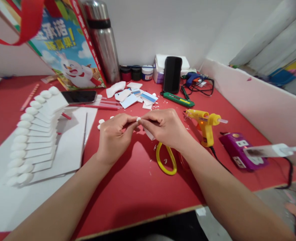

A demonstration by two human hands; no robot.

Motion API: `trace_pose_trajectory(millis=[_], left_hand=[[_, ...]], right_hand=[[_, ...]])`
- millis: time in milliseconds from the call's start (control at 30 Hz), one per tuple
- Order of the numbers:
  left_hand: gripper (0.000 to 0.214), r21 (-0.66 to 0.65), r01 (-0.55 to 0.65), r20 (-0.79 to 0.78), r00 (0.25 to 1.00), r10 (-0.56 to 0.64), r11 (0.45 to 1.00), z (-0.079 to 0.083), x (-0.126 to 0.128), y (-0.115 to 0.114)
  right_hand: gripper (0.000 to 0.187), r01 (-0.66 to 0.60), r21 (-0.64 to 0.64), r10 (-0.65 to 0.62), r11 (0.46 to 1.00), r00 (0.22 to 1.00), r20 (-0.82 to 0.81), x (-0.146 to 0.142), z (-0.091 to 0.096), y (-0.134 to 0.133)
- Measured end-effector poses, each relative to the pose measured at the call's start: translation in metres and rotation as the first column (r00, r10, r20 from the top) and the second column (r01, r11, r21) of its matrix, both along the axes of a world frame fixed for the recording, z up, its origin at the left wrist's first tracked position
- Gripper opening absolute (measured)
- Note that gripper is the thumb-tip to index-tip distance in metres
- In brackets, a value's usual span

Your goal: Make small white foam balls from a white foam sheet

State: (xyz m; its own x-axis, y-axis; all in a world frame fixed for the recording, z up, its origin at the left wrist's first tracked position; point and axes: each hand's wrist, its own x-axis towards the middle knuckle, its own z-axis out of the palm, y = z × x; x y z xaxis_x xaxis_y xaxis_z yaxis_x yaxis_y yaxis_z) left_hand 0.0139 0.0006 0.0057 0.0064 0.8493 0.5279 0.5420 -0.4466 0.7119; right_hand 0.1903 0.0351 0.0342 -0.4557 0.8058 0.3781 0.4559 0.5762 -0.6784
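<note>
Near the table's middle, my left hand (115,138) and my right hand (166,126) meet at the fingertips. Both pinch one small white rounded piece (138,119), mostly covered by the fingers. Beneath my right hand shows part of a white flat scrap (149,134); whether that hand touches it, I cannot tell. A yellow loop handle (173,172), seemingly of scissors, lies under my right wrist. Small white oval pieces (101,121) sit just beyond my left hand. At the left, a curved stepped model (43,134) of white panels is edged with a row of white ovals.
A yellow hot glue gun (205,125) stands right of my right hand, near a purple power strip (238,147). Behind lie white card scraps (131,95), a green cutter knife (178,99), a phone (80,96) and a steel flask (104,43). A low white wall (258,103) borders the right.
</note>
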Motion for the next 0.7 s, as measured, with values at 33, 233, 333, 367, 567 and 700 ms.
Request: trace_pose_trajectory(millis=[33, 233, 333, 367, 567, 700], left_hand=[[0.008, 0.025, -0.003, -0.033, 0.999, 0.004, 1.0, 0.0, 0.0, 0.0], [0.01, -0.028, 0.059, 0.035, 0.998, -0.058, 0.998, 0.001, 0.001, 0.003], [0.012, -0.137, 0.135, 0.186, 0.977, -0.108, 0.981, 0.003, 0.0, 0.007], [0.013, -0.177, 0.168, 0.24, 0.963, -0.123, 0.97, 0.003, -0.001, 0.008], [0.016, -0.191, 0.216, 0.228, 0.959, -0.171, 0.958, 0.0, -0.004, 0.01], [0.017, -0.182, 0.166, 0.195, 0.972, -0.13, 0.969, -0.001, -0.003, 0.009]], right_hand=[[0.024, 0.009, -0.007, -0.009, 1.0, 1.0, 0.005, -0.001, 0.0, 0.0], [0.023, 0.06, -0.099, -0.064, 0.993, 0.997, -0.039, -0.003, 0.0, -0.001], [0.021, 0.036, -0.125, -0.044, 0.991, 0.997, -0.061, -0.001, -0.001, 0.001], [0.021, 0.028, -0.118, -0.035, 0.993, 0.998, -0.061, -0.001, -0.002, 0.002], [0.026, 0.006, -0.156, -0.022, 0.988, 0.994, -0.104, -0.001, -0.006, 0.007], [0.045, -0.104, -0.609, -0.141, 0.786, 0.93, -0.34, 0.001, -0.008, 0.014]])
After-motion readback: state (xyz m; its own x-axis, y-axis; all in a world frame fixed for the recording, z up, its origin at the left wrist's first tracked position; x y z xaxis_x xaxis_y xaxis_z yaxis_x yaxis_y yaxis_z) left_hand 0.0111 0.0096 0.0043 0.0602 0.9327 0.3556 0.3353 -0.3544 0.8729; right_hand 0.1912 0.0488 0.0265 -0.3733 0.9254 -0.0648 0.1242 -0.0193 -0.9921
